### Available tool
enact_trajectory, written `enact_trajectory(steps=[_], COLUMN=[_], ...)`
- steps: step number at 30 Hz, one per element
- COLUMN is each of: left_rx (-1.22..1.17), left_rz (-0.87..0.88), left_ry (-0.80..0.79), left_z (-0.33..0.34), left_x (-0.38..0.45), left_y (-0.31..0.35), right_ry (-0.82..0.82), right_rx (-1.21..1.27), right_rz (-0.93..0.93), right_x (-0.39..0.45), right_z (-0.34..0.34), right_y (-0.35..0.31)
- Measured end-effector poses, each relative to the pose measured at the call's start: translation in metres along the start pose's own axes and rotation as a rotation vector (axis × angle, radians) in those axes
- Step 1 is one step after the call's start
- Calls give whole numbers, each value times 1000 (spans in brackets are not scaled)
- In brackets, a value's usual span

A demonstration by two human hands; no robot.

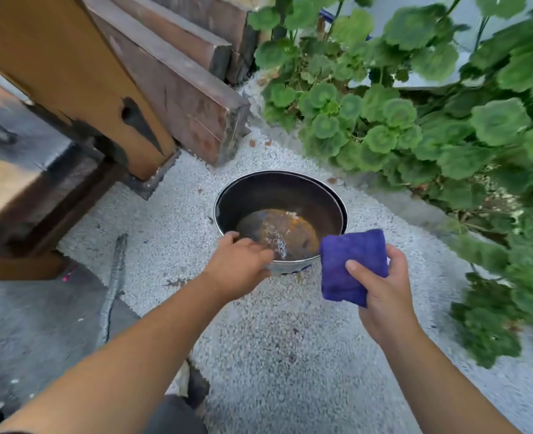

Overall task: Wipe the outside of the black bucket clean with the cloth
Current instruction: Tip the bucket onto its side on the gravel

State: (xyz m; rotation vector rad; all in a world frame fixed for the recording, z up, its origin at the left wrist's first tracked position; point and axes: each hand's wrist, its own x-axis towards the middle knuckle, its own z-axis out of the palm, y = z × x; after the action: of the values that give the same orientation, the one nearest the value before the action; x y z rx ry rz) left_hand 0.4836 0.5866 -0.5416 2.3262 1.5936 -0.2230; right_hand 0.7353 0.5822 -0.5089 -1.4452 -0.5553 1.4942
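Note:
The black bucket (pixel 277 195) stands upright on pale gravel, its inside bottom stained brown and orange. My left hand (pixel 238 264) grips the bucket's near rim, fingers curled over the edge. A folded purple cloth (pixel 349 261) is held in my right hand (pixel 381 292), thumb pressed on its front, just right of the bucket and apart from it. Only a thin strip of the bucket's outer wall shows, below the near rim.
Wooden beams and a post (pixel 80 83) rise at the left and behind. Green leafy plants (pixel 415 120) crowd the right side beyond a low concrete kerb (pixel 393 202). Gravel ground (pixel 274 339) spreads in front; a dark strip (pixel 115 277) lies on it at left.

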Motion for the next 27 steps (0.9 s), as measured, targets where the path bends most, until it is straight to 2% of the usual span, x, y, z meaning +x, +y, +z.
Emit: enact_trajectory(steps=[4,6,11,15,18,22,27], left_rx=[122,126,-72,-411,-667,-912,-1393], left_rz=[137,153,107,7,-108,-315,-610], left_ry=[155,170,245,161,124,138,298], left_z=[5,0,-41,-67,-65,-14,57], left_x=[11,18,41,42,34,0,-52], left_y=[-12,-20,-36,-54,-64,-63,-60], right_ry=[-52,-86,-165,-220,-167,-51,-81], right_rx=[67,61,100,42,-82,-433,-780], right_rz=[-76,-131,-274,-376,-473,-588,-591], right_x=[29,40,59,67,69,66,73], right_z=[5,10,26,35,43,59,85], right_y=[-8,-17,-39,-47,-53,-41,3])
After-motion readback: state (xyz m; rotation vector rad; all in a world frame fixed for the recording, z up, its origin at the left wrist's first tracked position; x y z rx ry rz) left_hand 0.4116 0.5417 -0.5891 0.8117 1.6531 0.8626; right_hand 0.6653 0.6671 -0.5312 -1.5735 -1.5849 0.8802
